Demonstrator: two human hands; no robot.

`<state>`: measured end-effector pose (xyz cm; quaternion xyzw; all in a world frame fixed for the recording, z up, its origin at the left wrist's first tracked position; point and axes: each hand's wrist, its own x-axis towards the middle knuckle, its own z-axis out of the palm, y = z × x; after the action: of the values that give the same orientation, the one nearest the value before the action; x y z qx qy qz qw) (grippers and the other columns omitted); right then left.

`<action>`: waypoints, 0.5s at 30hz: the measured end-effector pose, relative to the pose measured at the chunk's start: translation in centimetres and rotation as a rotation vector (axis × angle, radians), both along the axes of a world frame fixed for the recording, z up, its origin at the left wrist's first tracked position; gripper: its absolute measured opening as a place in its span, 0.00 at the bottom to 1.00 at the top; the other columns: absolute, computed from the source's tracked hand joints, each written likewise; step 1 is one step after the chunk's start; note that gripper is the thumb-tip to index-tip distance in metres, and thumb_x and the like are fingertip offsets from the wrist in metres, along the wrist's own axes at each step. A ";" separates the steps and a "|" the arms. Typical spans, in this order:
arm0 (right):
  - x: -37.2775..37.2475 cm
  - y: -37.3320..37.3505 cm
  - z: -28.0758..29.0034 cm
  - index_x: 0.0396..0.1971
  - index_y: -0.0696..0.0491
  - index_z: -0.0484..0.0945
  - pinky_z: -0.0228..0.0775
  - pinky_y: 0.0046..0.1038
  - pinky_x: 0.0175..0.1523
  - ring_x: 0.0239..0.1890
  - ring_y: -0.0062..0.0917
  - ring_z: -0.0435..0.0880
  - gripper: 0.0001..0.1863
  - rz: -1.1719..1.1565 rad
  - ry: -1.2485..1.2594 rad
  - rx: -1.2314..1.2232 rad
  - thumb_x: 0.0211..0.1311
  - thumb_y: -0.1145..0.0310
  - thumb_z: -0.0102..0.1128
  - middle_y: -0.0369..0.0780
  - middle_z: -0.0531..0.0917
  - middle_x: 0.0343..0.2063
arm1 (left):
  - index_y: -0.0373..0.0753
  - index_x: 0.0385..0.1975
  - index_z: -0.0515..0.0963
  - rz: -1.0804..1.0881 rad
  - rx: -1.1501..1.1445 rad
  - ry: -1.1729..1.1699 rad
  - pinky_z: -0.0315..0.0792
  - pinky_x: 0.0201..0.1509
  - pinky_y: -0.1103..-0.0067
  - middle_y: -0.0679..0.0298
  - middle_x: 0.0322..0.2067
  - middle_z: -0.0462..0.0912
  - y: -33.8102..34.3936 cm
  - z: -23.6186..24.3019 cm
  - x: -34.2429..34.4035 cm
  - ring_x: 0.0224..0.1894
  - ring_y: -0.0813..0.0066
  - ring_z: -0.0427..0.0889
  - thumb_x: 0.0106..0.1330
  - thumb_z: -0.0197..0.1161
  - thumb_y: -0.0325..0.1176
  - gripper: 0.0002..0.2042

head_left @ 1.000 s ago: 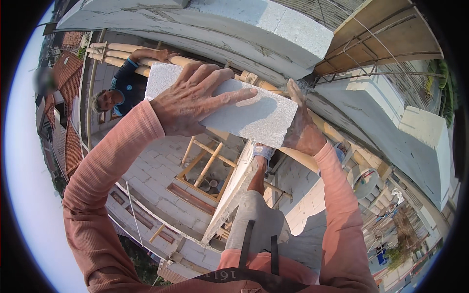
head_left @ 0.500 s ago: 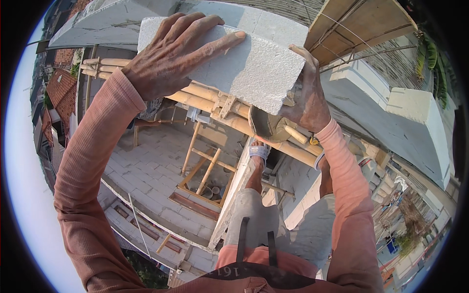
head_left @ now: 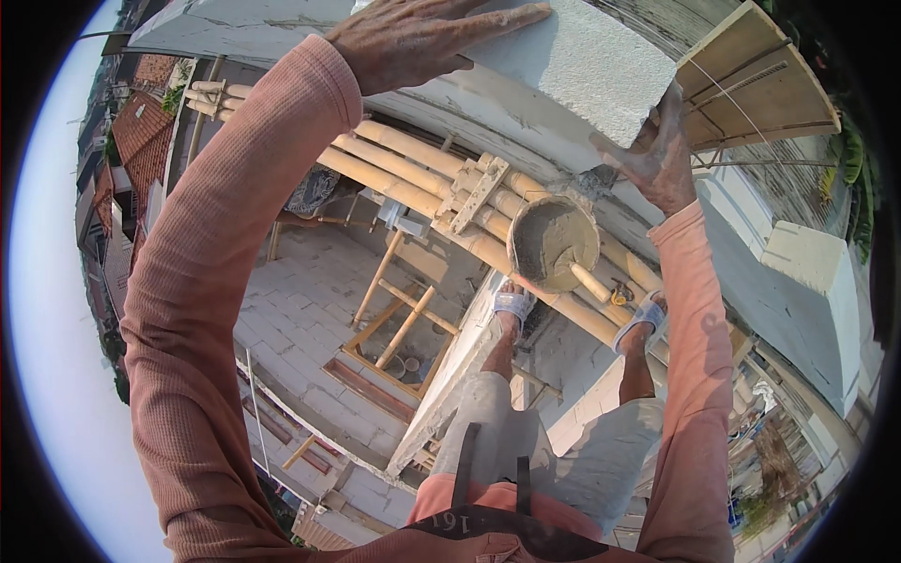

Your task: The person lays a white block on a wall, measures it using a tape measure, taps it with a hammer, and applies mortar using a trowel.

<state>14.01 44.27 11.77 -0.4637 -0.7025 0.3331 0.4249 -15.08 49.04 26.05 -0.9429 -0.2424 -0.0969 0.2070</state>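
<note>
Rooftop work site, head view: a bamboo scaffold (head_left: 422,174) runs across the frame high above a tiled lower roof (head_left: 300,319), with neighbouring buildings beyond. Person stands on the bamboo poles, both sandalled feet visible. A pale grey building block (head_left: 572,56) is held raised at the top of the frame, over a grey wall top (head_left: 235,23). Left hand (head_left: 422,33) lies flat on the block's upper face, fingers spread. Right hand (head_left: 662,155) presses against the block's right end — palm in contact, fingers open. A round mortar pan (head_left: 554,239) with a trowel handle sits on the poles just below the block.
</note>
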 end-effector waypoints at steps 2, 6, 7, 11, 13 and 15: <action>1.0 1.6 1.2 0.70 0.56 0.50 0.73 0.39 0.64 0.61 0.37 0.74 0.61 0.005 -0.007 0.060 0.39 0.57 0.83 0.46 0.68 0.60 | 0.57 0.70 0.63 0.026 0.003 -0.072 0.55 0.76 0.58 0.58 0.68 0.63 0.1 -0.2 0.1 0.70 0.52 0.61 0.59 0.70 0.35 0.37; 1.4 2.7 2.2 0.70 0.55 0.55 0.67 0.41 0.67 0.64 0.39 0.70 0.58 0.012 -0.005 -0.098 0.40 0.54 0.81 0.49 0.69 0.61 | 0.55 0.70 0.64 0.315 -0.093 -0.360 0.55 0.76 0.58 0.58 0.69 0.62 -1.2 -4.7 -3.3 0.70 0.51 0.60 0.64 0.67 0.37 0.33; 1.2 3.0 2.6 0.71 0.53 0.54 0.62 0.45 0.71 0.68 0.42 0.65 0.58 0.043 0.063 -0.177 0.40 0.53 0.81 0.51 0.68 0.62 | 0.46 0.73 0.57 0.471 -0.205 -0.470 0.56 0.75 0.57 0.55 0.72 0.55 -1.7 -6.6 -5.0 0.73 0.46 0.55 0.70 0.61 0.47 0.34; 0.7 3.5 2.4 0.70 0.54 0.54 0.61 0.43 0.72 0.68 0.43 0.66 0.58 0.036 0.140 -0.275 0.41 0.51 0.80 0.51 0.69 0.62 | 0.39 0.75 0.34 0.912 -0.928 -1.311 0.50 0.76 0.55 0.45 0.74 0.39 -1.7 -11.6 -4.5 0.76 0.42 0.41 0.65 0.59 0.63 0.53; 1.4 5.1 1.7 0.70 0.53 0.54 0.61 0.43 0.71 0.67 0.43 0.67 0.58 0.029 -0.040 -0.204 0.42 0.50 0.79 0.50 0.71 0.60 | 0.40 0.75 0.32 0.833 -1.081 -1.463 0.46 0.76 0.53 0.46 0.75 0.35 0.5 -12.7 -3.9 0.77 0.44 0.37 0.66 0.55 0.65 0.52; 0.4 6.2 1.5 0.69 0.54 0.57 0.64 0.42 0.69 0.67 0.43 0.67 0.54 0.076 -0.058 -0.117 0.46 0.50 0.77 0.50 0.71 0.60 | 0.44 0.75 0.26 0.704 -1.281 -1.607 0.34 0.77 0.51 0.51 0.76 0.24 2.3 -13.6 -3.5 0.77 0.49 0.25 0.68 0.42 0.70 0.50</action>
<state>14.41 50.44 13.29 -0.4701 -0.7110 0.3758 0.3636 -18.58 51.30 12.48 -0.4145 -0.5693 -0.4764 -0.5265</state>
